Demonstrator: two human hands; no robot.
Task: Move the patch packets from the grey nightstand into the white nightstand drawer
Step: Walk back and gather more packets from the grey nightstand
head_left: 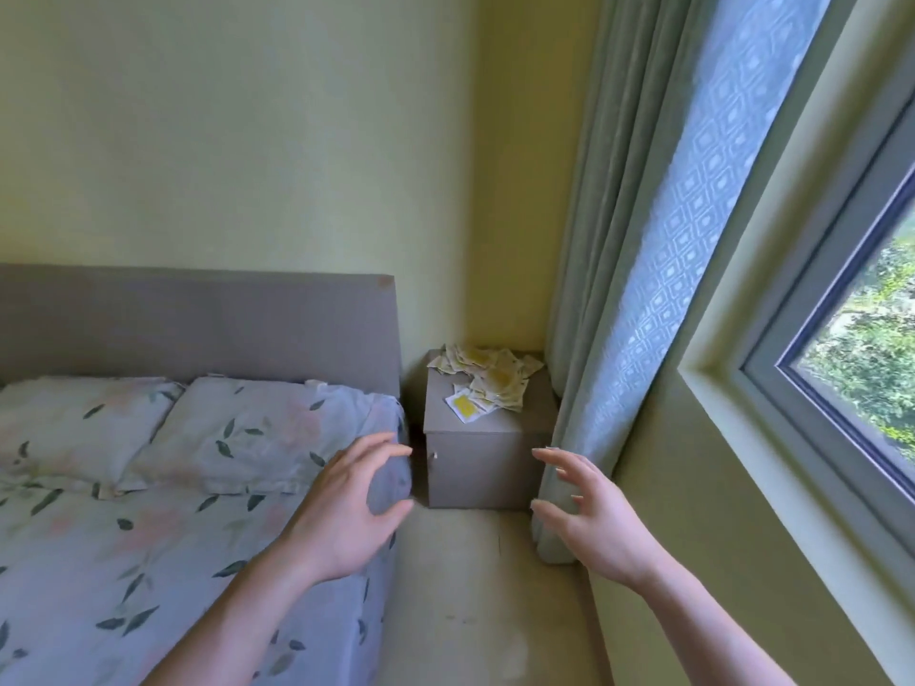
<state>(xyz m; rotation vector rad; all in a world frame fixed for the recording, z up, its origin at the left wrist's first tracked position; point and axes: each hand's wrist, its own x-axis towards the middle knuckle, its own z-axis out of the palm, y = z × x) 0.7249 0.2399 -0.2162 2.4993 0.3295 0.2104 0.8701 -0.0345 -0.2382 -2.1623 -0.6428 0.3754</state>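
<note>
The patch packets are heaped on the grey nightstand; they seem thin, light and slippery, best gathered by their edges. Both the left hand and right hand are held empty, fingers spread.

One view only: head cam, wide-angle, aimed fwd and down into the room corner. Grey nightstand is seen at frame centre, from above and at some distance. Bed is taken in at lower left, window at right edge. Both forearms are caught near, along the bottom. Verticals are bent by lens.
</note>
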